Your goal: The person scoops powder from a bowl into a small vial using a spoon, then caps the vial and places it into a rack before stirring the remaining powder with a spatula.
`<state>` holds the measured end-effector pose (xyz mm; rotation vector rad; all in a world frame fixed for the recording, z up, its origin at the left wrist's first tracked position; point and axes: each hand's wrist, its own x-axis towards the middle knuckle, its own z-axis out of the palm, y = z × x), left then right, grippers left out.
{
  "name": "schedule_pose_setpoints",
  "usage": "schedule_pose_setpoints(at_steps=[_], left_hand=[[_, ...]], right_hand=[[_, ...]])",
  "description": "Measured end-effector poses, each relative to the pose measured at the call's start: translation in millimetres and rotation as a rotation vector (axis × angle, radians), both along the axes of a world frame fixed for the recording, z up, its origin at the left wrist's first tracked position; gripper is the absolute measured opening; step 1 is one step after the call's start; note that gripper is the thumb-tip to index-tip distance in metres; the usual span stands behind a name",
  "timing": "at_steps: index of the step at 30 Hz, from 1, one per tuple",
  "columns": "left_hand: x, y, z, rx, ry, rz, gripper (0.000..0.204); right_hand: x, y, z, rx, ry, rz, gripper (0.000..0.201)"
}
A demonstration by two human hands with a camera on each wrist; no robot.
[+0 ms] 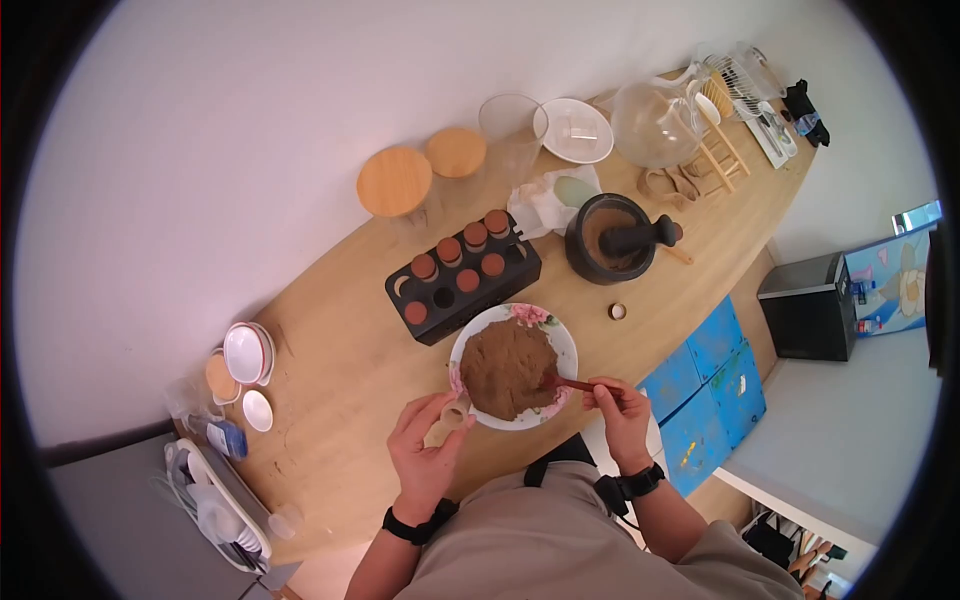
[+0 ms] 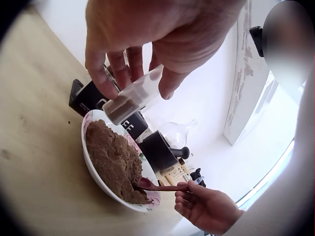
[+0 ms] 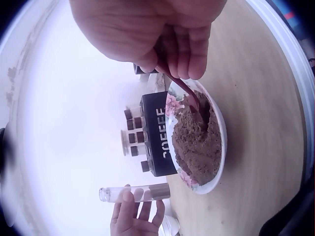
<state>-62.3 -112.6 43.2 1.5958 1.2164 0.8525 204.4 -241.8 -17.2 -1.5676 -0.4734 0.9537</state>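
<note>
My left hand (image 1: pixel 426 450) holds a clear glass tube (image 3: pixel 134 192) upright between thumb and fingers, just left of the bowl. Brown powder fills the tube's lower part, and its mouth has no cap. In my right hand (image 1: pixel 622 415) is the handle of a reddish-brown spoon (image 1: pixel 572 383), pinched between thumb and fingers. The spoon's head is dug into a heap of brown powder (image 1: pixel 505 365) in a white bowl with pink flowers (image 1: pixel 470 335). A small round cap (image 1: pixel 617 311) lies on the table right of the bowl.
Behind the bowl stands a black rack (image 1: pixel 430 325) lettered COFFEE, holding several capped tubes. A dark mortar (image 1: pixel 578 255) with a pestle (image 1: pixel 635 237) is to its right. Wooden-lidded jars (image 1: pixel 395 182), a white plate (image 1: pixel 560 145) and a glass vessel (image 1: pixel 655 125) line the wall. Small bowls (image 1: pixel 246 355) sit at left.
</note>
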Motion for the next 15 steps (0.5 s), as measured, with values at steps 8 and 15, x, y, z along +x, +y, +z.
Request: schedule_pose_setpoints(at_steps=[8, 15], left_hand=[[3, 24, 5, 0.051, 0.028, -0.042, 0.037], [0, 28, -4, 0.035, 0.002, -0.024, 0.039]], right_hand=[[0, 3, -8, -0.015, 0.178, -0.036, 0.023], [5, -2, -25, -0.003, 0.369, -0.059, 0.025]])
